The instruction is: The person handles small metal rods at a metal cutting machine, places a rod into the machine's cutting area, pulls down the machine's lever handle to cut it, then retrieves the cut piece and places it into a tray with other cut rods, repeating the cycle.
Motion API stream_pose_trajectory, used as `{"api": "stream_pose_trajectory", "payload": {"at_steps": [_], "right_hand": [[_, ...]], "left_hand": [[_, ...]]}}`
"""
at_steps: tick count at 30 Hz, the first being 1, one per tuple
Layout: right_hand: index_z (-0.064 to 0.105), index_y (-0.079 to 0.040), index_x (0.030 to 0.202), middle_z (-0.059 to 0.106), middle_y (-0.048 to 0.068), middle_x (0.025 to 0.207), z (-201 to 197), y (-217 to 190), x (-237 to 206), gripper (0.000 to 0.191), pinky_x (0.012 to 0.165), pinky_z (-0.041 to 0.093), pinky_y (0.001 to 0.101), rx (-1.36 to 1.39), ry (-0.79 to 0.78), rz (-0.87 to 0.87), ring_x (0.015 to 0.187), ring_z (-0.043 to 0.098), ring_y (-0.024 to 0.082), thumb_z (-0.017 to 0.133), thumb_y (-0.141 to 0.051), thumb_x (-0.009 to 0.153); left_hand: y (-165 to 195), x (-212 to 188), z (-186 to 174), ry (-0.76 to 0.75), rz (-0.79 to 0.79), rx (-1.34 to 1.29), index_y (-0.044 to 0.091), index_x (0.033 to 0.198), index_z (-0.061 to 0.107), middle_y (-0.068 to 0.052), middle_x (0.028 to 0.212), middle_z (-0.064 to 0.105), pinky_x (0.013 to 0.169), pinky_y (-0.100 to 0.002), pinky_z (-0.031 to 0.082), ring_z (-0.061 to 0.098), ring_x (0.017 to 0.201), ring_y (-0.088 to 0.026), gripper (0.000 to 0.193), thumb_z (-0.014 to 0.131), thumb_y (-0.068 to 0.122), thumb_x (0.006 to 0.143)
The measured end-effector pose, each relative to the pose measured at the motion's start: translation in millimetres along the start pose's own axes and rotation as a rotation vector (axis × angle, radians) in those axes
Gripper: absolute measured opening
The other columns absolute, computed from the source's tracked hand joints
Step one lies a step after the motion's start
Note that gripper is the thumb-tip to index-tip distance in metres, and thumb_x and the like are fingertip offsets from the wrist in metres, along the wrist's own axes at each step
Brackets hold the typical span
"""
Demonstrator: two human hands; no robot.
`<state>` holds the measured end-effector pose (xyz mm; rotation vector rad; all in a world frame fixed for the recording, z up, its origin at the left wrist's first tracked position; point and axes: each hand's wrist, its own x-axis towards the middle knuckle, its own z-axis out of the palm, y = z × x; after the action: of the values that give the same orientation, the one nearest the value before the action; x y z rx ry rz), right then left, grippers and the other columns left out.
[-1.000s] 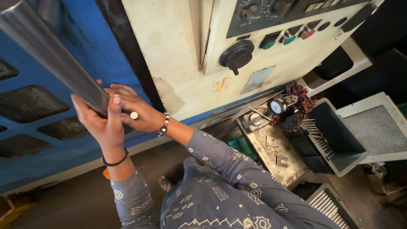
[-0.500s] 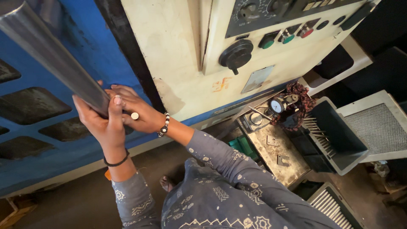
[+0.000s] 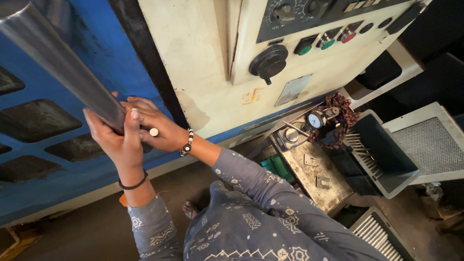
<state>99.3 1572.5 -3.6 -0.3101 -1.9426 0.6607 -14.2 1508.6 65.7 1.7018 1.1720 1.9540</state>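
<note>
A long grey metal bar [image 3: 58,63] runs from the top left corner down to my hands, in front of a blue machine housing [image 3: 43,121]. My left hand [image 3: 116,140] wraps around the bar's lower end, thumb across it. My right hand [image 3: 157,128] holds the same end from the right side, fingers curled over it, with a small pale round piece [image 3: 153,131] showing at the fingers. A beaded bracelet sits on my right wrist and a black band on my left.
A cream control panel [image 3: 299,43] with a black rotary switch and green and red buttons is at upper right. Below it a metal shelf [image 3: 314,169] carries a dial gauge [image 3: 315,120], beads and small plates. Grey bins [image 3: 382,154] with metal pins stand at the right.
</note>
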Motion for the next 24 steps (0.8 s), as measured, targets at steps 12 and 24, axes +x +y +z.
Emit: {"api": "stream_pose_trajectory", "payload": {"at_steps": [12, 24], "right_hand": [[0.045, -0.012, 0.154, 0.043, 0.010, 0.158, -1.8, 0.3, 0.7, 0.062, 0.132, 0.024, 0.0450, 0.010, 0.009, -0.023, 0.151, 0.039, 0.030, 0.048, -0.054, 0.108], [0.044, -0.011, 0.155, 0.044, 0.010, 0.158, -2.9, -3.9, 2.6, 0.062, 0.132, 0.025, 0.0444, 0.019, 0.004, -0.021, 0.150, 0.041, 0.029, 0.048, -0.053, 0.109]], "left_hand": [[-3.0, 0.9, 2.7, 0.002, 0.005, -0.008, -0.004, 0.135, 0.052, -0.012, 0.118, 0.058, 0.112, -0.043, 0.050, 0.063, 0.118, -0.025, 0.060, 0.079, 0.041, 0.106], [-3.8, 0.9, 1.7, 0.002, -0.003, 0.000, -0.005, 0.134, 0.052, -0.013, 0.122, 0.059, 0.113, -0.043, 0.053, 0.065, 0.124, -0.026, 0.064, 0.078, 0.046, 0.105]]}}
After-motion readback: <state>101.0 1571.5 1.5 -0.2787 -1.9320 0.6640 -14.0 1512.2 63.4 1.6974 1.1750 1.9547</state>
